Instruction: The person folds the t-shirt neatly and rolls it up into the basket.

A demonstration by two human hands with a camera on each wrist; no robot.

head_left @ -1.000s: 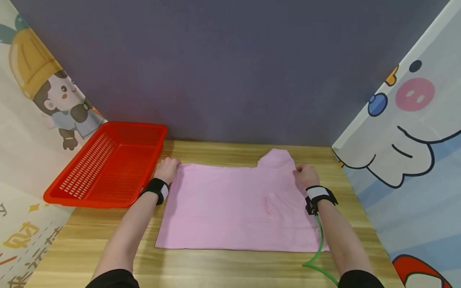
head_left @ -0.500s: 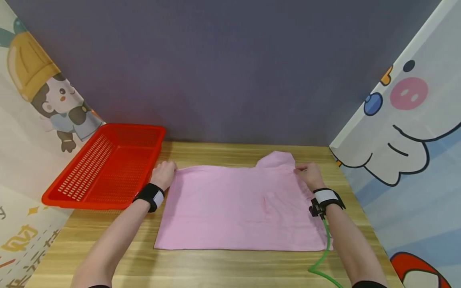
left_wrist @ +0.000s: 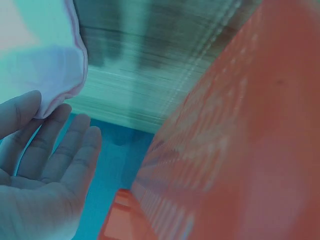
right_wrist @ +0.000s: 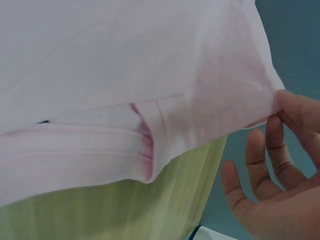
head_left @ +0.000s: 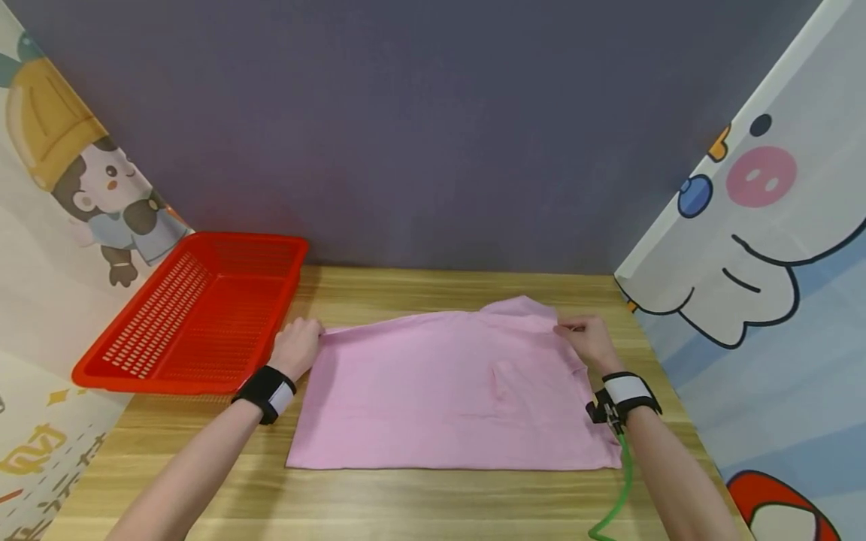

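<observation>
A pink garment (head_left: 419, 398) lies on the wooden table, spread as a flat rectangle with a wrinkled patch on its right half. A flap of it (head_left: 519, 305) sticks out past the far edge. At the far left corner, my left hand (head_left: 298, 347) pinches the cloth between thumb and fingertips, raised off the table in the left wrist view. My right hand (head_left: 590, 342) pinches the far right corner in the same way. Below that corner, the right wrist view has a hemmed, sleeve-like opening (right_wrist: 150, 135) in the cloth.
A red perforated plastic basket (head_left: 223, 330) stands at the left, close beside my left hand and wrist. A dark grey panel (head_left: 446, 150) rises behind the table (head_left: 406, 507). Printed sheets flank both sides. From the right wristband trails a green cable (head_left: 624, 481).
Both hands have drawn nearer to me and slightly outward, carrying the garment's far corners. Its far edge now slants and lifts at the left, and the flap shows less.
</observation>
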